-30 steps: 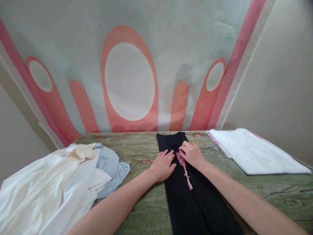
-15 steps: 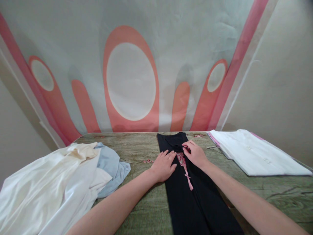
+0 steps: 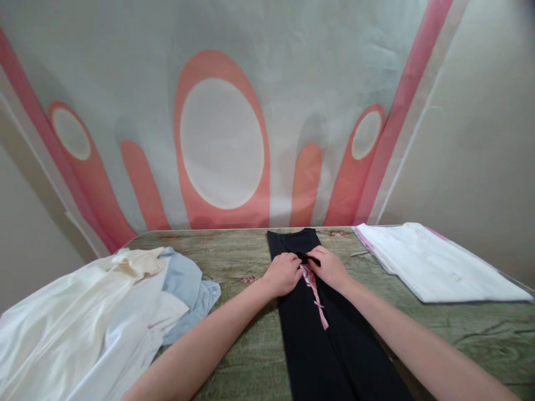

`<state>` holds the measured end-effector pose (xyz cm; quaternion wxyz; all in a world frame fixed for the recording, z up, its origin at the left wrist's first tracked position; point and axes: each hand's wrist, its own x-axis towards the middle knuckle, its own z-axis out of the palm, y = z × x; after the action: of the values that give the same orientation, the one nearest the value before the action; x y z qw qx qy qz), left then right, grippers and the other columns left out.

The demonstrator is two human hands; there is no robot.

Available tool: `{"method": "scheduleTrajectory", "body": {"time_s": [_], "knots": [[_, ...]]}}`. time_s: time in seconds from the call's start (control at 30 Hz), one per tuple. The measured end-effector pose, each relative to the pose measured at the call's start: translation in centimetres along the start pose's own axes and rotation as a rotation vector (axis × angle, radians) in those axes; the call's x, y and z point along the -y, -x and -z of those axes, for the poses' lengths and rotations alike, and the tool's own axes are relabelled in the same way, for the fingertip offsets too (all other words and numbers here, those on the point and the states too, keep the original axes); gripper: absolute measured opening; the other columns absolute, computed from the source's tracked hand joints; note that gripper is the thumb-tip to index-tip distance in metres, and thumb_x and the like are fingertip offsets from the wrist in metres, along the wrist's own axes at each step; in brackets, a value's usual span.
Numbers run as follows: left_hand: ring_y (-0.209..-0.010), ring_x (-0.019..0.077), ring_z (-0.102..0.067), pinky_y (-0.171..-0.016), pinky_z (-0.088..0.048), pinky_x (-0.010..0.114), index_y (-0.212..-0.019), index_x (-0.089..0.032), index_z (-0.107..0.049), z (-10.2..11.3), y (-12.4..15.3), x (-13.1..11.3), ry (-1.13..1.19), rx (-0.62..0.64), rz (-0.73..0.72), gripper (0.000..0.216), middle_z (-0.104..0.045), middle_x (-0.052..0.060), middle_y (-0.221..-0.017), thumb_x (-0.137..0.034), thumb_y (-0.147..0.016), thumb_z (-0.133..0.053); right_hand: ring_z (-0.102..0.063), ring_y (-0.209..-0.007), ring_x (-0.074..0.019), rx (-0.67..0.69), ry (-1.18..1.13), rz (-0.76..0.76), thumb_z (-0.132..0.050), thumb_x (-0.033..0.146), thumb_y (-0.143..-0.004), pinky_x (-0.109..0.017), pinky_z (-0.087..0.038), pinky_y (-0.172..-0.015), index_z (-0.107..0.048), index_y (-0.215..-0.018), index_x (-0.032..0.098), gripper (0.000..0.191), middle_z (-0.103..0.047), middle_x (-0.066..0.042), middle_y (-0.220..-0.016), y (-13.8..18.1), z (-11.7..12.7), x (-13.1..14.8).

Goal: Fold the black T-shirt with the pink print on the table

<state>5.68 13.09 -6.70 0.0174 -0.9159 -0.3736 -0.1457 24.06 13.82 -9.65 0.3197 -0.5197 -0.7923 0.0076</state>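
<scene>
A long black garment [image 3: 307,345] lies folded lengthwise on the table, running from the far edge towards me. A strip of pink print [image 3: 318,303] shows along its middle fold. My left hand [image 3: 284,274] is on the garment's left layer, fingers curled and closed on the cloth near the top of the print. Just to its right, my right hand [image 3: 328,267] pinches the black cloth at the fold. The two hands' fingertips are close together, with a small raised bunch of cloth between them.
On the left is a loose heap of cream and white clothes [image 3: 83,312], with a light blue garment [image 3: 184,295] beside it. A flat white folded stack [image 3: 438,262] sits on the right. The wood-patterned table [image 3: 246,340] meets a printed backdrop [image 3: 234,33] behind.
My left hand's fingers have gone from lying flat to curled on the cloth. My right hand has shifted slightly left and down, and the print's visible strip has narrowed.
</scene>
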Motion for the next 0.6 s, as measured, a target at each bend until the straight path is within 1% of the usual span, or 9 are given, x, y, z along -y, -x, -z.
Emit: {"method": "scheduleTrajectory", "body": {"time_s": [0.1, 0.23, 0.33, 0.47, 0.53, 0.6], "knots": [[-0.101, 0.0205, -0.05, -0.089, -0.039, 0.033, -0.106, -0.017, -0.056, -0.2, 0.3, -0.5, -0.035, -0.013, 0.023, 0.029, -0.056, 0.008, -0.106, -0.033, -0.089, -0.038, -0.057, -0.081, -0.0152, -0.007, -0.009, 0.009, -0.048, 0.019, -0.081, -0.026, -0.045, -0.074, -0.067, -0.089, 0.022, 0.02, -0.061, -0.003, -0.086, -0.1, 0.2, 0.2], [-0.1, 0.0203, -0.05, -0.087, -0.04, 0.034, -0.104, -0.019, -0.057, -0.1, 0.3, -0.7, -0.067, 0.002, 0.057, 0.028, -0.056, 0.007, -0.105, -0.033, -0.089, -0.037, -0.057, -0.081, -0.0159, -0.103, -0.04, -0.02, -0.047, 0.02, -0.082, -0.028, -0.045, -0.075, -0.066, -0.086, 0.022, 0.02, -0.062, -0.004, -0.088, -0.4, 0.5, 0.7], [-0.093, 0.0213, -0.054, -0.083, -0.042, 0.036, -0.096, -0.018, -0.06, 0.3, -0.8, -0.6, -0.093, 0.035, 0.101, 0.03, -0.058, 0.008, -0.098, -0.036, -0.089, -0.037, -0.058, -0.081, -0.0167, -0.142, -0.1, -0.052, -0.048, 0.021, -0.08, -0.029, -0.045, -0.075, -0.066, -0.085, 0.02, 0.019, -0.062, -0.005, -0.088, -0.5, 0.4, 0.5], [-0.089, 0.0248, -0.057, -0.078, -0.044, 0.037, -0.096, -0.016, -0.061, 0.9, -2.8, -0.9, -0.11, 0.088, 0.144, 0.03, -0.059, 0.01, -0.093, -0.04, -0.08, -0.05, -0.059, -0.077, -0.0176, -0.123, -0.212, -0.141, -0.049, 0.023, -0.077, -0.031, -0.046, -0.072, -0.066, -0.082, 0.019, 0.018, -0.064, -0.006, -0.085, -0.5, -0.1, -0.5], [-0.088, 0.0261, -0.057, -0.076, -0.045, 0.037, -0.093, -0.016, -0.062, 0.7, -3.4, -1.3, -0.101, 0.098, 0.18, 0.03, -0.059, 0.011, -0.093, -0.04, -0.077, -0.053, -0.059, -0.075, -0.0181, -0.127, -0.256, -0.206, -0.048, 0.025, -0.077, -0.032, -0.045, -0.071, -0.066, -0.081, 0.018, 0.019, -0.064, -0.006, -0.084, -0.5, -0.4, -1.2], [-0.088, 0.0257, -0.057, -0.075, -0.046, 0.036, -0.091, -0.017, -0.064, 0.3, -3.7, -1.6, -0.08, 0.078, 0.209, 0.027, -0.058, 0.01, -0.093, -0.038, -0.078, -0.051, -0.059, -0.074, -0.0183, -0.133, -0.294, -0.257, -0.049, 0.028, -0.076, -0.032, -0.045, -0.069, -0.066, -0.08, 0.017, 0.02, -0.065, -0.006, -0.083, -0.5, -0.6, -1.7]]}}
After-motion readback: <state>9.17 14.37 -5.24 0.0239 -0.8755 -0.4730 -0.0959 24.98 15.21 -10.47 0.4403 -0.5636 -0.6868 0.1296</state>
